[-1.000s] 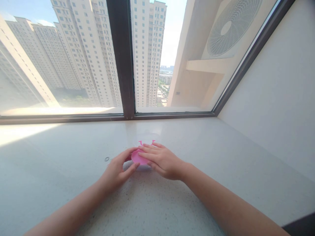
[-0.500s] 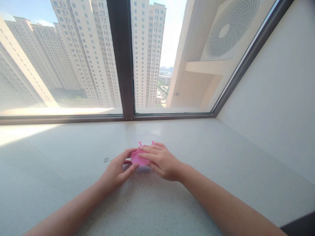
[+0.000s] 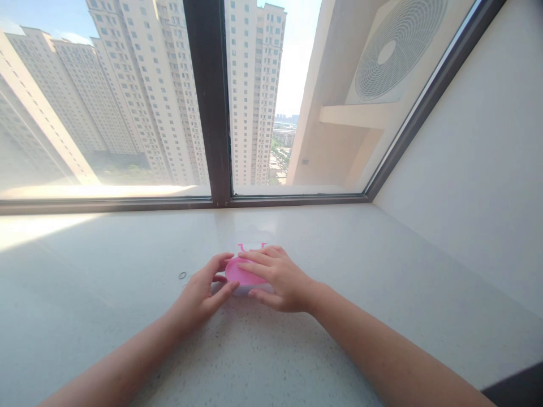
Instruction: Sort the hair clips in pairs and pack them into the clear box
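Note:
A small oval container with a pink top [image 3: 244, 272] and a pale, whitish body [image 3: 245, 290] sits on the sill in front of me. My left hand [image 3: 212, 282] curves round its left end, thumb at the front edge and fingers towards the back. Across the right part of the pink top lie the stretched fingers of my right hand [image 3: 275, 280], with the thumb low along the front side. A thin pink U-shaped piece [image 3: 240, 247] shows just behind, partly covered by my right fingers. The container's right end is hidden under that hand.
A small ring [image 3: 182, 275] lies on the pale speckled sill [image 3: 237, 362] left of my left hand. Beyond the container, something clear and faint stands near the window frame [image 3: 271, 202]. A white wall [image 3: 475, 169] bounds the right side.
My right thumb has slid from the pink edge down to the front of the pale body, and more of the pink top shows. My left hand has hardly moved.

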`<state>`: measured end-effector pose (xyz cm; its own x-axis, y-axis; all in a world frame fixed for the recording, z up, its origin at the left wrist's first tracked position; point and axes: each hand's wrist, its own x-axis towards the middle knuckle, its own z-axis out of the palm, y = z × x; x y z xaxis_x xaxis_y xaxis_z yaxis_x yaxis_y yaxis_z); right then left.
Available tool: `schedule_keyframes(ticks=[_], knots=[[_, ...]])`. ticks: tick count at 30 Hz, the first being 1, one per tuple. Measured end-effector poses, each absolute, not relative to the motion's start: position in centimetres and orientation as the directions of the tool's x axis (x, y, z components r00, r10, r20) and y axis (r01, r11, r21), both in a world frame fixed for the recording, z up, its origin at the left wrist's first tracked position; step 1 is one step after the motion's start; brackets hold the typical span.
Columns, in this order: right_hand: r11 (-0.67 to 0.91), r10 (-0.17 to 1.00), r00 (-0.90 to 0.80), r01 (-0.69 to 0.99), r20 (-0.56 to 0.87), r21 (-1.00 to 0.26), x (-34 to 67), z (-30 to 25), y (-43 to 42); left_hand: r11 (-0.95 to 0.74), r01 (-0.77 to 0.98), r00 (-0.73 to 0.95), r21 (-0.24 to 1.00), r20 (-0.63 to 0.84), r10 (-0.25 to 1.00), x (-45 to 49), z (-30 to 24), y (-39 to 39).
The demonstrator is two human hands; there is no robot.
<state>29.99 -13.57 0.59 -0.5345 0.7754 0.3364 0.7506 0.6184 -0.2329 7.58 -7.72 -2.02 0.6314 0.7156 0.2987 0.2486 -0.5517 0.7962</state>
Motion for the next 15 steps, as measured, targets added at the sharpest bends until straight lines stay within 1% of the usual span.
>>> schedule_keyframes(ticks=[4,7,10,12,15], knots=[[0.632,0.761,-0.552,0.748,0.34,-0.203,30.2,0.4,-13.6,-0.548,0.278,0.635,0.789,0.277,0.721,7.5,-2.1,-7.7],[0.649,0.743,-0.566,0.739,0.357,-0.179,30.5,0.2,-13.6,-0.582,0.336,0.628,0.74,0.285,0.724,7.4,-2.1,-7.5],[0.643,0.747,-0.558,0.745,0.362,-0.177,30.9,0.0,-13.4,-0.62,0.381,0.595,0.686,0.331,0.732,7.1,-1.8,-6.7],[0.634,0.754,-0.548,0.752,0.361,-0.182,31.3,-0.1,-13.3,-0.61,0.425,0.529,0.669,0.363,0.767,6.5,-1.6,-5.9],[0.619,0.762,-0.526,0.762,0.378,-0.188,31.8,-0.3,-13.0,-0.54,0.545,0.374,0.641,0.391,0.841,5.6,-1.4,-4.4]])
